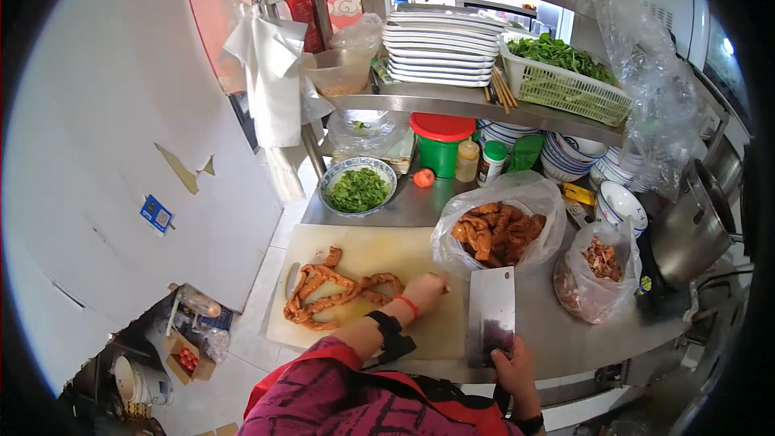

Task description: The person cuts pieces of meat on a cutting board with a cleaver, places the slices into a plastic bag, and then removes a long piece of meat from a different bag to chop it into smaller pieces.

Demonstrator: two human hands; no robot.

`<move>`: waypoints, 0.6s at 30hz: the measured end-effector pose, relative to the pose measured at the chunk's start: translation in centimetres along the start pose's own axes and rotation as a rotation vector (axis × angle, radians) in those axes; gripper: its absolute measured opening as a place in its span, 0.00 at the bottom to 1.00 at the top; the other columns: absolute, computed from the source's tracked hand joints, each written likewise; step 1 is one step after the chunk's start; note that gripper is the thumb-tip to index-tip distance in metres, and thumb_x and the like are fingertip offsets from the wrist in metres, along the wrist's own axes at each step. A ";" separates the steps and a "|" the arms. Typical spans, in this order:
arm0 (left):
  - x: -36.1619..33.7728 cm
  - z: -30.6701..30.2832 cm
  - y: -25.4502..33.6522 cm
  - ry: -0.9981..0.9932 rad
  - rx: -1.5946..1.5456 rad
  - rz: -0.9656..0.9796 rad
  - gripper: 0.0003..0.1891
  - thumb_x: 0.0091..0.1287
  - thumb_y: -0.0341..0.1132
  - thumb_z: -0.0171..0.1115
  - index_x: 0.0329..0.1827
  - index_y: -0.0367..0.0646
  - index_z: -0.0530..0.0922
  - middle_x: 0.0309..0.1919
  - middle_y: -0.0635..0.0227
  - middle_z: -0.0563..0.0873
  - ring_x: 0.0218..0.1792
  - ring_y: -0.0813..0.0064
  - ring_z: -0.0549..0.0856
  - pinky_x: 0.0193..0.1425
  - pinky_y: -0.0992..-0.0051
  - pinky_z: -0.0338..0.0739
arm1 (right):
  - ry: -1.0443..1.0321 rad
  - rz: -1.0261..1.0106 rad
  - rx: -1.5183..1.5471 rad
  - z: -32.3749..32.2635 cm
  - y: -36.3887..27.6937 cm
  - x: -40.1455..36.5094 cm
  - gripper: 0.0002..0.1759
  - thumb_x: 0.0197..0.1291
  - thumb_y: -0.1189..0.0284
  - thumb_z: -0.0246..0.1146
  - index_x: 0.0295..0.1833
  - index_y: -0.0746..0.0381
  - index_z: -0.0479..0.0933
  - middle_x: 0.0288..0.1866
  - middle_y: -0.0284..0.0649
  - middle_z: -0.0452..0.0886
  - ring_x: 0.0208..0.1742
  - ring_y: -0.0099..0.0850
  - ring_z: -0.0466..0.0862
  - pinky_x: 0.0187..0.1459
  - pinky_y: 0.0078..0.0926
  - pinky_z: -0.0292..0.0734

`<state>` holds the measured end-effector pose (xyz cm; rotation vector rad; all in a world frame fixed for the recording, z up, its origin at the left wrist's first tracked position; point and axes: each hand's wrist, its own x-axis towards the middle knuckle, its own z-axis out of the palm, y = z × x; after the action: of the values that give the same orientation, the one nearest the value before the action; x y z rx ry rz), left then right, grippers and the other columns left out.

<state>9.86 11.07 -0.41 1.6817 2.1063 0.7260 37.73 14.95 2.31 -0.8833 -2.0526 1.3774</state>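
Note:
My left hand (425, 289) rests on the pale cutting board (379, 254), fingers closed on the right end of long, twisted brown cooked meat strips (331, 295) that stretch to the left. A red band and a black strap sit on that wrist. My right hand (513, 371) grips the handle of a broad steel cleaver (492, 311), blade flat and pointing away, over the board's right edge. A clear bag of more brown meat pieces (499, 232) stands open just beyond the cleaver.
A second bag of darker pieces (596, 274) lies to the right, beside a steel pot (694, 222). Behind the board: a bowl of chopped greens (357, 188), a tomato (423, 177), a green tub with red lid (440, 144), bottles, stacked bowls. Shelf above holds plates (440, 44) and a basket of greens (565, 81).

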 end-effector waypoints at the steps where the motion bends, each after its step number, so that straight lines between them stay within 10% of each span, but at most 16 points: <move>1: 0.4 1.1 0.6 0.034 0.009 0.064 0.13 0.56 0.36 0.61 0.42 0.43 0.74 0.34 0.55 0.84 0.38 0.54 0.83 0.41 0.61 0.78 | 0.004 0.007 -0.012 -0.4 -0.6 -0.2 0.16 0.57 0.74 0.58 0.50 0.67 0.67 0.27 0.41 0.78 0.17 0.24 0.77 0.20 0.25 0.74; 10: -2.0 -1.8 1.6 0.014 0.092 0.265 0.33 0.55 0.55 0.64 0.62 0.54 0.67 0.59 0.51 0.68 0.54 0.51 0.74 0.58 0.59 0.68 | 0.048 0.304 0.241 -1.0 -1.6 -2.4 0.16 0.58 0.75 0.57 0.50 0.66 0.66 0.34 0.39 0.76 0.16 0.21 0.73 0.15 0.19 0.69; 18: -6.1 -3.3 -4.4 -0.028 0.352 0.220 0.26 0.59 0.51 0.60 0.59 0.54 0.72 0.48 0.61 0.77 0.54 0.60 0.73 0.59 0.63 0.63 | -0.011 0.281 -0.056 -0.8 -3.1 -0.8 0.13 0.57 0.73 0.57 0.47 0.65 0.68 0.29 0.39 0.77 0.16 0.21 0.74 0.17 0.23 0.70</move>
<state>5.94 3.87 -0.64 2.1195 2.1467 0.4002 38.08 14.00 5.41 -1.2298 -2.0425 1.4744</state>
